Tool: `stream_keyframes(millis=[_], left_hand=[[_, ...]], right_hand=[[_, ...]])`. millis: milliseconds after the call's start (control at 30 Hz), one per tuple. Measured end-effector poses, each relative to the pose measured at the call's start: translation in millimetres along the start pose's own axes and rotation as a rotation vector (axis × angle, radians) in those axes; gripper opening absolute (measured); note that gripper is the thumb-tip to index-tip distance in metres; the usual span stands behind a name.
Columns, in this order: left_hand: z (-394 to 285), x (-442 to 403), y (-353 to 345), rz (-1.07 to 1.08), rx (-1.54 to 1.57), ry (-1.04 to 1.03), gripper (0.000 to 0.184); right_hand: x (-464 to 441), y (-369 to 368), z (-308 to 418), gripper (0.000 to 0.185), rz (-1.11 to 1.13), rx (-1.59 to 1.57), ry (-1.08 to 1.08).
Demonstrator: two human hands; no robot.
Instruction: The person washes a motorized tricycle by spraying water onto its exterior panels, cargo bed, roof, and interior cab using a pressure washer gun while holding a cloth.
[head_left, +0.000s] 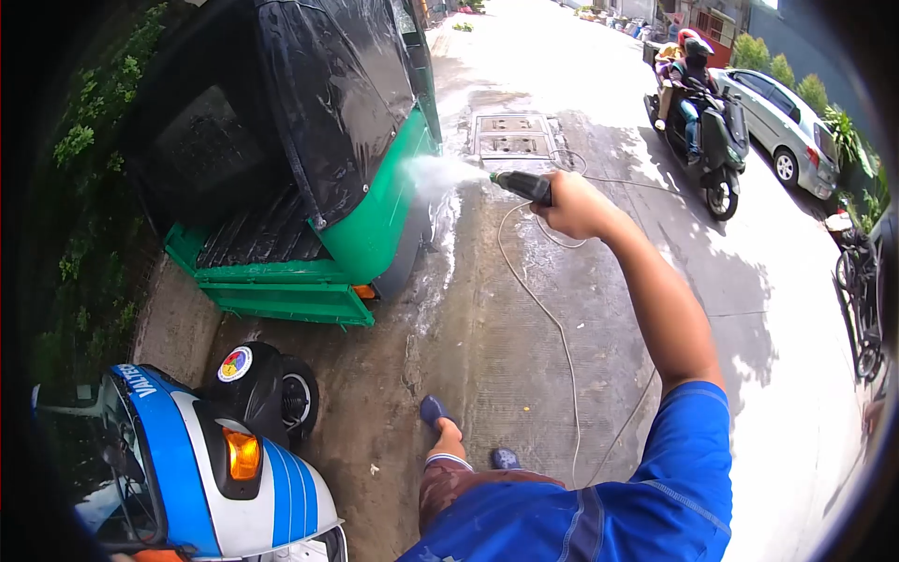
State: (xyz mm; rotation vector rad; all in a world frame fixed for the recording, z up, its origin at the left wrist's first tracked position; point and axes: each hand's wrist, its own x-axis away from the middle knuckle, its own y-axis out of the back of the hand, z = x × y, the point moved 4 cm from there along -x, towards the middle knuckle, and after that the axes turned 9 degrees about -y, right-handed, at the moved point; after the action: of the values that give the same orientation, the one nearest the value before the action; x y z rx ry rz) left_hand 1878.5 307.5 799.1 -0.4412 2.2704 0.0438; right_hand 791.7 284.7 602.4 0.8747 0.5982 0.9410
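My right hand (576, 205) is stretched forward, its fingers wrapped round a black and green spray gun (523, 185). From the nozzle a white jet of water (440, 175) sprays left onto the green side panel (384, 201) of a three-wheeled vehicle. A wet black cover (332, 75) hangs over its frame, and its green tailgate (281, 300) faces me. A thin pale hose (559, 328) trails from near the gun down the pavement towards my feet. My left hand is out of view.
A blue and white vehicle (201, 468) stands close at lower left. Two people ride a motorcycle (707, 140) at upper right, beside a parked silver car (782, 122). Metal covers (513, 136) lie in the wet concrete ahead. More two-wheelers (857, 290) stand along the right edge.
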Motion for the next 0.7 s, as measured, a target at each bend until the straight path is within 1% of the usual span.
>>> stream_keyframes(millis=[33, 67, 133, 200, 233, 267, 300, 367, 400, 433, 467, 500, 533, 600, 667, 700], left_hand=[[4.7, -8.1, 2.5, 0.009, -0.01, -0.006, 0.068], [11.7, -14.9, -3.0, 0.04, -0.017, -0.023, 0.074], [34.9, -29.2, -19.3, 0.149, -0.019, -0.064, 0.084], [59.0, -40.1, -36.4, 0.262, -0.063, -0.067, 0.095], [73.4, -54.2, -45.3, 0.394, -0.206, 0.012, 0.095], [74.9, -52.0, -43.9, 0.363, -0.212, 0.016, 0.098], [84.4, -56.3, -46.8, 0.44, -0.152, 0.023, 0.1], [85.3, -47.0, -46.7, 0.435, 0.076, 0.058, 0.097], [82.0, -42.4, -44.6, 0.427, 0.091, 0.111, 0.098], [72.8, -36.3, -38.7, 0.39, 0.043, 0.127, 0.102], [71.8, -34.5, -38.0, 0.384, 0.034, 0.141, 0.106], [68.5, -33.7, -33.8, 0.366, 0.029, 0.137, 0.106], [63.4, -30.9, -31.4, 0.353, 0.028, 0.131, 0.107], [56.8, -22.6, -29.8, 0.335, 0.036, 0.123, 0.107], [56.1, -21.1, -29.0, 0.313, 0.058, 0.097, 0.106], [54.9, -20.6, -27.4, 0.319, 0.053, 0.073, 0.104]], right_hand=[[4.7, -1.7, 3.9, 0.029, -0.018, 0.033, -0.019], [12.9, 0.6, 10.2, 0.027, 0.06, 0.01, -0.032], [19.6, -7.0, 13.2, 0.028, 0.046, 0.07, -0.012], [29.5, -1.5, 29.9, 0.028, 0.146, 0.092, -0.029], [38.0, 5.8, 46.4, 0.029, 0.138, 0.106, -0.019], [45.5, 14.1, 66.8, 0.03, 0.13, 0.12, 0.003], [48.7, 20.6, 83.3, 0.032, 0.136, 0.091, 0.044], [50.5, 33.9, 114.3, 0.037, 0.134, 0.021, 0.122], [46.1, 41.0, 134.8, 0.041, 0.072, 0.065, 0.157], [41.4, 48.1, 155.1, 0.045, 0.007, 0.11, 0.188], [37.2, 54.7, 180.5, 0.048, -0.114, 0.232, 0.222], [44.3, 60.8, 216.1, 0.048, -0.101, 0.173, 0.226], [33.7, 58.3, 233.2, 0.048, -0.01, 0.044, 0.377], [35.4, 46.6, 279.2, 0.046, -0.025, 0.141, 0.447], [57.0, 24.1, 334.2, 0.045, -0.002, 0.316, 0.441], [55.0, 4.2, 351.8, 0.038, -0.004, 0.371, 0.466]])
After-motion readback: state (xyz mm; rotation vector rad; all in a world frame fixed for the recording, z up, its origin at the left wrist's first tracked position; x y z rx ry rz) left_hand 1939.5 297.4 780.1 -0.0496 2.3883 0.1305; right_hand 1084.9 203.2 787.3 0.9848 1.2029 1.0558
